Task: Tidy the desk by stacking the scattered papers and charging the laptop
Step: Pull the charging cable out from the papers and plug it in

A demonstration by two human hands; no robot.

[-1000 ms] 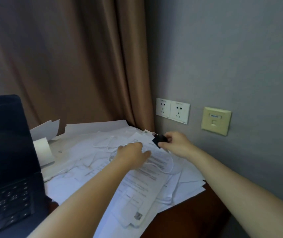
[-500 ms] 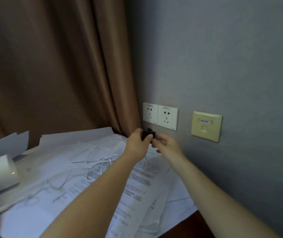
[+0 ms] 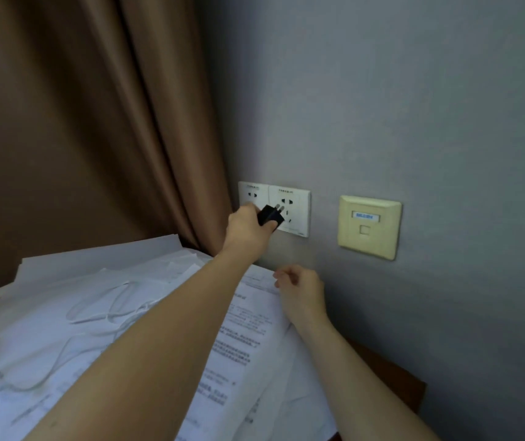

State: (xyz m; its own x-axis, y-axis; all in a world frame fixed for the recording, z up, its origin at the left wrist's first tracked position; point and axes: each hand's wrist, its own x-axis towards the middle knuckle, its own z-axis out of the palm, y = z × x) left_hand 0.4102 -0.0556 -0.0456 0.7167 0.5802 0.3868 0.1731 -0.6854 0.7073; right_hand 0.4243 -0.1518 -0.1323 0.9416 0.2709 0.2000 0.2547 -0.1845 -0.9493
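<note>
Black and boxy, the plastic charger plug (image 3: pixel 270 215) is gripped in the left hand (image 3: pixel 248 230), fingers curled round its body. Its two metal prongs point at the right half of the white double wall socket (image 3: pixel 296 205); whether they touch it cannot be told. The right hand (image 3: pixel 302 291) hovers lower beside the grey wall, fingers loosely curled on nothing, above the scattered white printed papers (image 3: pixel 63 313) covering the dark wooden desk (image 3: pixel 391 377). A thin white cable (image 3: pixel 105 310) loops across the sheets.

A home or hotel room: brown curtain (image 3: pixel 95 122), wall sockets (image 3: pixel 289 205), paper-strewn wooden desk (image 3: pixel 391 374).
</note>
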